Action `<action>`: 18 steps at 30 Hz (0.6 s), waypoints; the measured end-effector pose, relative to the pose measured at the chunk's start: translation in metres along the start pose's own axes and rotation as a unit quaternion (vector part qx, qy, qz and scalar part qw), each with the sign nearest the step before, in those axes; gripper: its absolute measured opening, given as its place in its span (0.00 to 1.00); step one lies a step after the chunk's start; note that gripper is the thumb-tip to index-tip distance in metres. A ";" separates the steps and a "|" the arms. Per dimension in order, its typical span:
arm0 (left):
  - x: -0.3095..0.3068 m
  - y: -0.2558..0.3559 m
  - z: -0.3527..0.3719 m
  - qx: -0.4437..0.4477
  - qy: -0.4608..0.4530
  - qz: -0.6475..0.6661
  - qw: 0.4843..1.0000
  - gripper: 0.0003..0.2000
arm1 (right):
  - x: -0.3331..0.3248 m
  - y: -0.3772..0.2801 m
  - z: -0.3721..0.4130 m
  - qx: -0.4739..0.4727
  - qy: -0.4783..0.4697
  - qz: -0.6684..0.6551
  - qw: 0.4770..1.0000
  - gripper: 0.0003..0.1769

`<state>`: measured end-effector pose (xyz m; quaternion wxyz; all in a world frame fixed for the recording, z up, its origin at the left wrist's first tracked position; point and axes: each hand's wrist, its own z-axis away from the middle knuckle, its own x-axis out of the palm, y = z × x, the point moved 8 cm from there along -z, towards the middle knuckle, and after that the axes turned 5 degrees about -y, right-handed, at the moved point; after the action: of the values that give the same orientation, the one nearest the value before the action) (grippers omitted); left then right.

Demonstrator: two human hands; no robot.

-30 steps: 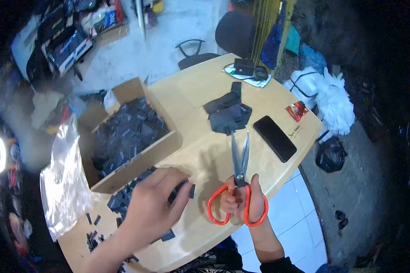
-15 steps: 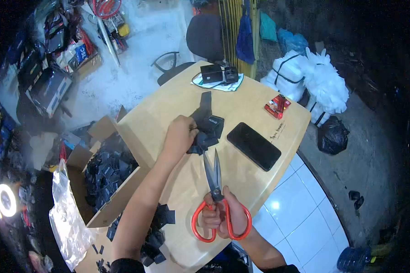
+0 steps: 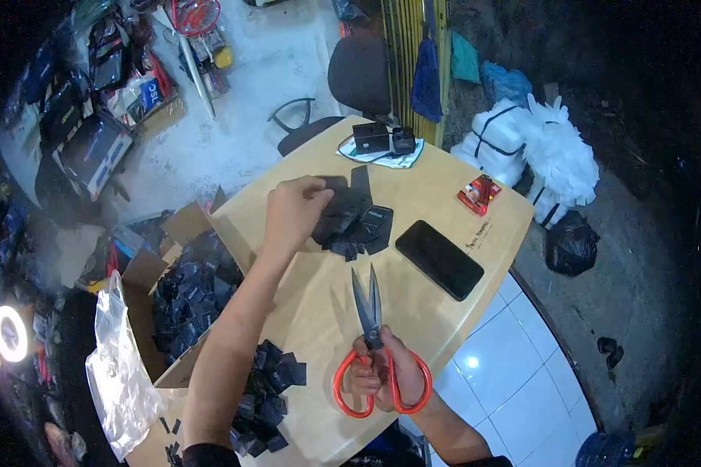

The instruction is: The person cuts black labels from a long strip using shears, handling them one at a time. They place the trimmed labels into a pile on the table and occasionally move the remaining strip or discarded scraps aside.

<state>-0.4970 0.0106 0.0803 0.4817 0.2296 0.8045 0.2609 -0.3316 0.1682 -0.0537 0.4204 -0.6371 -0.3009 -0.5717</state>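
Note:
My right hand (image 3: pixel 378 373) is wrapped round the red handles of a pair of scissors (image 3: pixel 371 311), whose blades point away from me, slightly parted. My left hand (image 3: pixel 300 210) is at the left side of a pile of black fabric pieces (image 3: pixel 354 214) on the table, its thumb and fingertips close together. Whatever lies between those fingertips is too small to make out. One piece in the pile has pale lettering. A black phone (image 3: pixel 439 259) lies right of the pile.
On the table (image 3: pixel 319 311) are more black pieces (image 3: pixel 269 397), a red package (image 3: pixel 479 194) and a black box (image 3: pixel 371 138). A cardboard box (image 3: pixel 140 311) full of black pieces stands left, beside clear plastic (image 3: pixel 117 381). White bundles (image 3: pixel 553 140) lie beyond the right edge.
My left hand has moved up and left, off the middle of the pile, uncovering more of it. The scissors stay in my right hand, nearly where they were. The whole view has shifted slightly.

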 end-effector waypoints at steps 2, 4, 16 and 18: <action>-0.002 -0.003 0.001 -0.032 -0.019 0.035 0.999 0.10 | -0.001 -0.001 0.000 -0.009 0.001 0.022 1.000 0.23; 0.006 -0.012 0.001 -0.078 -0.060 0.159 0.982 0.10 | -0.006 0.001 0.000 -0.001 -0.005 0.020 1.000 0.24; -0.036 0.022 0.068 -0.090 -0.073 0.460 0.880 0.17 | 0.016 -0.017 0.002 -0.135 0.047 0.092 0.986 0.14; -0.047 0.032 0.088 -0.094 -0.074 0.467 0.876 0.19 | 0.045 -0.051 0.009 -0.302 0.050 0.354 0.884 0.09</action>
<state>-0.3942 0.0232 0.0965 0.3814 0.5505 0.5375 0.5124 -0.3640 0.1953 0.0002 0.3969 -0.7677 0.1535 -0.4791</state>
